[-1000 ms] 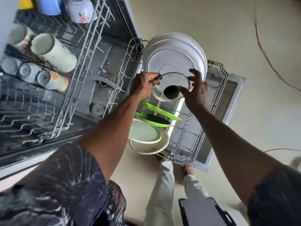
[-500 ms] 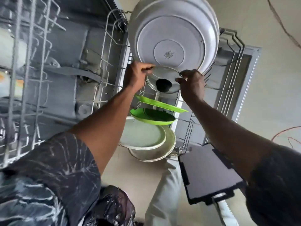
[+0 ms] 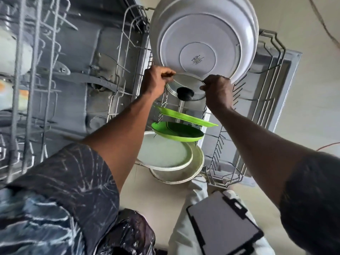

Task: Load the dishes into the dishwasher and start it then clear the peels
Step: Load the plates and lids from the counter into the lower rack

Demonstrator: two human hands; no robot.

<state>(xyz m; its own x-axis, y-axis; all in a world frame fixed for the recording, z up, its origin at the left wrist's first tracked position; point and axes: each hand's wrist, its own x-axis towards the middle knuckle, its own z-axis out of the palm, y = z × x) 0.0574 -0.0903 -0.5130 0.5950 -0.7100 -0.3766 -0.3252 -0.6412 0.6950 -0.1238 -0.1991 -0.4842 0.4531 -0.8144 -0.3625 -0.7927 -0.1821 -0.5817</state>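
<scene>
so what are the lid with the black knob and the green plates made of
Lid: likely glass or polished metal, with a bright metal rim; the sheen leaves it open. Its knob: matte black plastic, probably. Green plates: seemingly plastic, thin, uniformly bright with a satin sheen.

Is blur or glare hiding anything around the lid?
Head view: glass lid, left hand and right hand read sharp; upper rack at far left is blurred; wide-angle distortion bends the lower rack; no harsh glare on the white plates.

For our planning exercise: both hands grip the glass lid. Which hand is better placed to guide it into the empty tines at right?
Probably the right hand: it pinches the lid beside those tines; the left hand grips the opposite edge.
</scene>
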